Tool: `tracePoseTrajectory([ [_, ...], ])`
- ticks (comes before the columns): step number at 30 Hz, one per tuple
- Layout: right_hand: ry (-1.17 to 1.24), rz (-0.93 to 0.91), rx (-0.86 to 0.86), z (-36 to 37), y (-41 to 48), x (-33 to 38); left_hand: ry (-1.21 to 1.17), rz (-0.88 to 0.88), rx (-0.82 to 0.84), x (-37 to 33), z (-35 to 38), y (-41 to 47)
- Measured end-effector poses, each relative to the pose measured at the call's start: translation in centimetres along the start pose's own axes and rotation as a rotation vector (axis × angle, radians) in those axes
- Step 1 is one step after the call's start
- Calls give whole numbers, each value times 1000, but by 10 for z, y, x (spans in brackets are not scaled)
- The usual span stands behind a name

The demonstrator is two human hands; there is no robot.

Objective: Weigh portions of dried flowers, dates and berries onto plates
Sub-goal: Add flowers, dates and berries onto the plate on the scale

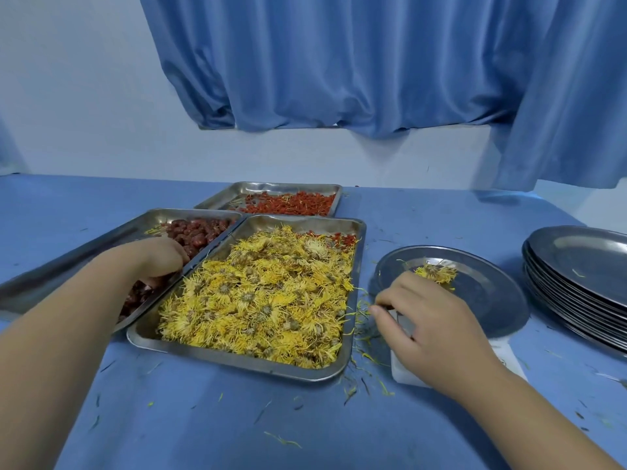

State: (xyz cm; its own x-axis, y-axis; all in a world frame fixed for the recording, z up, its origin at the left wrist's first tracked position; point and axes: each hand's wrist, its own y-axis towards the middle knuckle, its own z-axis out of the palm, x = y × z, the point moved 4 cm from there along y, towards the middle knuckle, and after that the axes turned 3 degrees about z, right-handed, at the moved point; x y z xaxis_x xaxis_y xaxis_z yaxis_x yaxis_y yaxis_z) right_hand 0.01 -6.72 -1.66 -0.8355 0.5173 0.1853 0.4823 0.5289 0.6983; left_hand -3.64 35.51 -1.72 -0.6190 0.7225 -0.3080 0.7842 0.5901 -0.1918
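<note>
Flower tray [244, 362] at centre of tabletop [237, 429], long axis running 7 to 1 o'clock, heaped with yellow dried flowers [258, 300]. A few red berries lie in its 1 o'clock corner. Dates tray [68, 269] at 9 o'clock, edge to edge with it, long axis 8 to 2 o'clock. Berry tray [258, 188] at 12 o'clock, lying crosswise, berries [295, 203] in its right part. Plate [488, 293] at 3 o'clock sits on a white scale [405, 374] and holds a small flower clump [437, 273]. Left hand [163, 257] is down among the dates [196, 232], fingertips buried; grip cannot be told. Right hand [431, 320] is curled over the plate's 8 o'clock rim, fingertips amid loose petals; a pinch cannot be confirmed. It covers most of the scale; a small mark on the scale's face is unreadable. Plate stack [576, 266] is cut off by the frame at 3 o'clock.
</note>
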Motion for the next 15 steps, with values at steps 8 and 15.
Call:
tracePoseTrajectory([
  [8, 103, 76, -89, -11, -3, -11, -251, 38, -223, 11, -13, -14],
  [15, 226, 272, -175, -22, -2, -32, -237, 264, -378, -41, -28, -47],
])
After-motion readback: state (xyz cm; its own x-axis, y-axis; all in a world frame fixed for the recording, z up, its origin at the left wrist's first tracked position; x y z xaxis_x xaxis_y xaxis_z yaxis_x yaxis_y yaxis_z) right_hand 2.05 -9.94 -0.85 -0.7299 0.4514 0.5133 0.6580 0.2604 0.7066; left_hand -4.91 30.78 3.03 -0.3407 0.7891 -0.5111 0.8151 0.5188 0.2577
